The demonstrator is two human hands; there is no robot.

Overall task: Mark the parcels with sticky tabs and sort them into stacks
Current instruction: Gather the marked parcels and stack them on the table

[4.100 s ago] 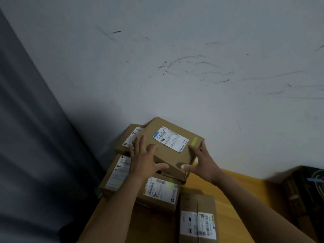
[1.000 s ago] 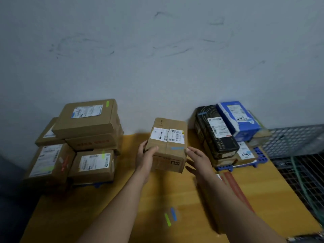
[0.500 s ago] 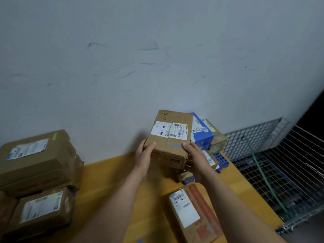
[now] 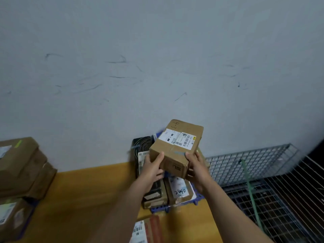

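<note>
Both hands are gripping a brown parcel [image 4: 175,148], holding it tilted in the air above the right-hand stack, at about 5 o'clock from the middle of the view. The left hand [image 4: 152,168] is clamping the parcel's 8 o'clock corner with its thumb lying on the top face. The right hand [image 4: 197,168] is clasping the 4 o'clock corner, fingers curling underneath.

The parcel is carrying a white shipping label [image 4: 177,138], a handwritten "4-3" towards 12 o'clock, and a blue sticky tab [image 4: 179,152] lying on its near top edge between the two thumbs. Below it, a black parcel [image 4: 142,146] and a parcel marked "2490" [image 4: 180,190] are sitting on a blue tray [image 4: 194,200] on the yellow worktop [image 4: 87,199].

A stack of brown parcels [image 4: 22,169] is standing at 9 o'clock, its top one showing a green tab [image 4: 18,143]. A red-taped parcel [image 4: 149,228] is lying at 6 o'clock. A wire cage [image 4: 263,172] is standing at 3 o'clock beside the worktop, with a green strap [image 4: 250,188] running across it.
</note>
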